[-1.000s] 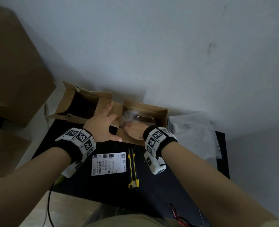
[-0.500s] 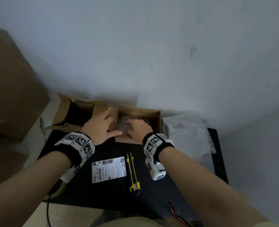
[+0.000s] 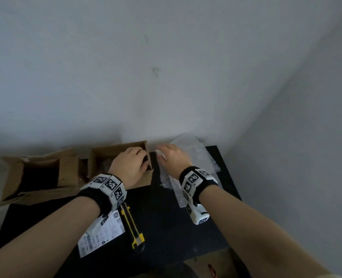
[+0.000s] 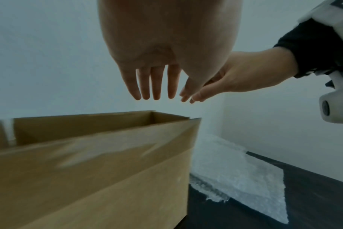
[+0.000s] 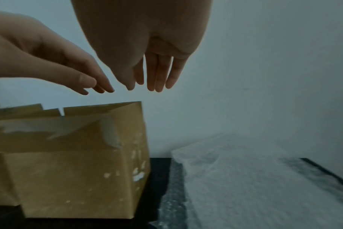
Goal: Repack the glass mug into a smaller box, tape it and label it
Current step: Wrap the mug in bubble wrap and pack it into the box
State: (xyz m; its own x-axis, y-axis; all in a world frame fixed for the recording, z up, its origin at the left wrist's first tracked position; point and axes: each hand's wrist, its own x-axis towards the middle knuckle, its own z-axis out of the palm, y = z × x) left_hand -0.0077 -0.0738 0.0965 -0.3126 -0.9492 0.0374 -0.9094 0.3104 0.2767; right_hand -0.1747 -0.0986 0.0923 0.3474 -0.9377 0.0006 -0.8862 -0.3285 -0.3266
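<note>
The small cardboard box (image 3: 104, 155) stands open at the back of the black table (image 3: 166, 227). A dim greyish shape (image 3: 105, 167) lies inside it; I cannot tell whether it is the mug. My left hand (image 3: 130, 163) hovers over the box's right end, with fingers (image 4: 153, 86) straight and holding nothing. My right hand (image 3: 172, 155) is just right of the box, above the bubble wrap (image 3: 196, 157); its fingers (image 5: 155, 77) hang straight and empty. The wrist views show the box (image 4: 108, 162) (image 5: 78, 170) below both hands.
A larger open box (image 3: 39, 173) lies to the left. A yellow utility knife (image 3: 133, 227) and the white shipping label (image 3: 102, 231) lie near the table's front, partly under my left wrist. The wall stands close behind.
My right hand came out of the small box and moved right over the bubble wrap. My left hand shifted from the box's left flap to its right end. The head view tilted up.
</note>
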